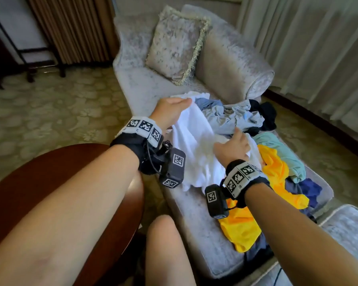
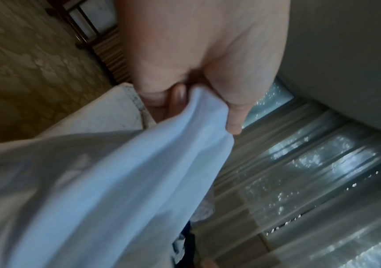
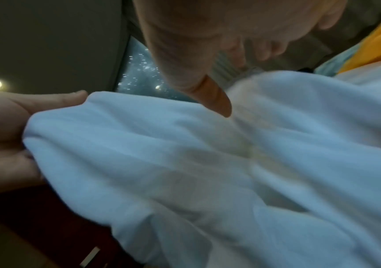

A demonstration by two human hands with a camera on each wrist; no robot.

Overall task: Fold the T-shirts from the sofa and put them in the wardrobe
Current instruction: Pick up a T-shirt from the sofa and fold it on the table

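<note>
A white T-shirt is lifted off the pale sofa in the head view. My left hand grips its upper edge, fingers and thumb curled round the bunched cloth. My right hand holds the same shirt lower and to the right. Its thumb presses on the white fabric and its fingers curl behind a raised fold. A heap of other shirts lies beyond and to the right: light grey-blue, yellow, mint, dark blue and black.
A fringed cushion leans at the sofa's far end. A round dark wooden table sits at my left, beside my knees. Sheer curtains hang along the right. Patterned carpet covers the floor on the left.
</note>
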